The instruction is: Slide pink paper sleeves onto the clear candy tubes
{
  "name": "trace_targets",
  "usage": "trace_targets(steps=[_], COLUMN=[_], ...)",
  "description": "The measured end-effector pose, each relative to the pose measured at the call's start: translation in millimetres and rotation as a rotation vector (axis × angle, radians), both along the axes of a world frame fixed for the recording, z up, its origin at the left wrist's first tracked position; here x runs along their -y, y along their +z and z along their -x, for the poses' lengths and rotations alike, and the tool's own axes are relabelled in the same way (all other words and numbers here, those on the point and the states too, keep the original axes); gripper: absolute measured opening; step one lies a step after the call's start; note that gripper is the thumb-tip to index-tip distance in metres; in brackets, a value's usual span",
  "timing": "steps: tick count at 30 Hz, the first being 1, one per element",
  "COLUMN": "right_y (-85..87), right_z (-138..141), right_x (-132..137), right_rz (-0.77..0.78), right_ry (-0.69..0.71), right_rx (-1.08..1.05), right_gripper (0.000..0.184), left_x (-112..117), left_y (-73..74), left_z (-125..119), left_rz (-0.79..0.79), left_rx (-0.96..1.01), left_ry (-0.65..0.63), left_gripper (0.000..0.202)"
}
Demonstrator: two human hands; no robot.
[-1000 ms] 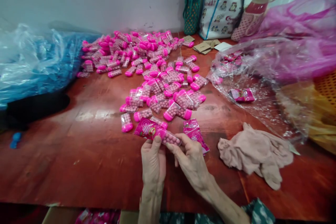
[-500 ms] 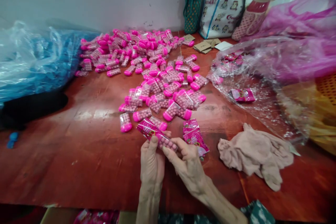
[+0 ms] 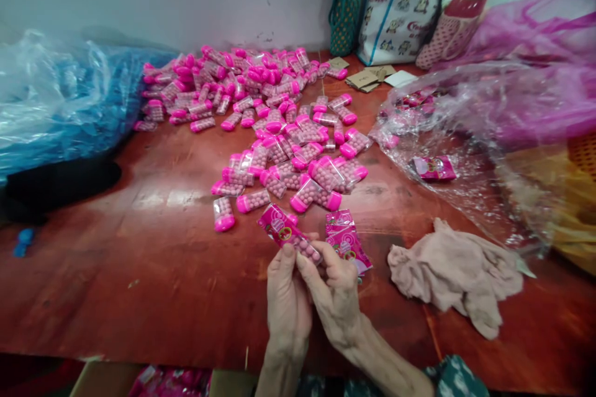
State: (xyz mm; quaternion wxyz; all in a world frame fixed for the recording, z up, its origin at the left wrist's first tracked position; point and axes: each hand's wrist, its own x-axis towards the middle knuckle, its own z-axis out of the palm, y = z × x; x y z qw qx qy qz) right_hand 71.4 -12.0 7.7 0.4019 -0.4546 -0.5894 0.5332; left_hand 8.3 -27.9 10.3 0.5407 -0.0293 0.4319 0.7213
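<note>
A clear candy tube (image 3: 311, 252) filled with pink balls is held between both hands above the table's front half. Over its upper left end sits a printed pink wrapper sleeve (image 3: 281, 226), and the balls show only at the lower right end. My left hand (image 3: 287, 301) pinches the tube and sleeve from the left, thumb on top. From the right, my right hand (image 3: 336, 298) grips the ball-filled end between thumb and fingers. Flat pink sleeves (image 3: 345, 237) lie just beyond my right hand. Loose pink-capped tubes (image 3: 254, 200) lie in front of the hands.
A big heap of similar tubes (image 3: 223, 84) is against the wall. Blue plastic bags (image 3: 69, 111) lie left, a clear plastic bag (image 3: 479, 180) with sleeves right. A crumpled cloth (image 3: 456, 279) lies near my right arm. A white tote bag (image 3: 400, 18) stands at the back.
Both hands have shifted a little to the right with the tube. The sleeve now covers more of the tube, and fewer balls show.
</note>
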Motion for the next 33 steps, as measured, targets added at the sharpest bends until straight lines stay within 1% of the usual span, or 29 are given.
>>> trace_targets(steps=[2, 5, 8, 10, 13, 15, 17, 20, 24, 28, 33], right_y=[0.2, -1.5, -3.5, -3.7, -3.2, -3.9, -5.7, -8.5, -9.1, -8.4, -7.6], right_z=[0, 1, 2, 2, 2, 1, 0, 0, -2, -2, -2], right_x=[-1, -2, -1, -2, -4, -4, -5, -5, -4, -4, -4], right_rz=[0.043, 0.138, 0.210, 0.223, 0.192, 0.188, 0.233, 0.351, 0.434, 0.443, 0.441], right_ry=[0.018, 0.105, 0.201, 0.228, 0.176, 0.144, 0.150, 0.167, 0.176, 0.175, 0.178], right_rx=[-0.022, -0.071, -0.119, -0.126, -0.139, -0.173, -0.230, -0.306, -0.362, -0.398, -0.392], right_gripper=[0.017, 0.019, 0.019, 0.017, 0.012, 0.012, 0.014, 0.017, 0.017, 0.016, 0.016], left_x=[0, 1, 3, 4, 5, 5, 5, 9, 14, 17, 21], left_y=[0.8, 2.6, 3.9, 4.9, 7.2, 8.7, 9.4, 8.8, 8.8, 11.1, 9.6], left_z=[0, 10, 22, 23, 15, 10, 8, 8, 7, 4, 6], left_rz=[-0.012, -0.038, -0.005, 0.031, 0.076, 0.083, 0.069, 0.030, 0.027, 0.027, -0.017], left_rx=[-0.005, -0.051, -0.111, -0.138, -0.109, -0.079, -0.074, -0.079, -0.055, -0.008, -0.023], left_ry=[-0.008, -0.003, -0.002, -0.021, -0.076, -0.096, -0.129, -0.196, -0.186, -0.201, -0.241], left_gripper=[0.024, 0.026, 0.019, 0.018, 0.020, 0.019, 0.021, 0.024, 0.020, 0.020, 0.023])
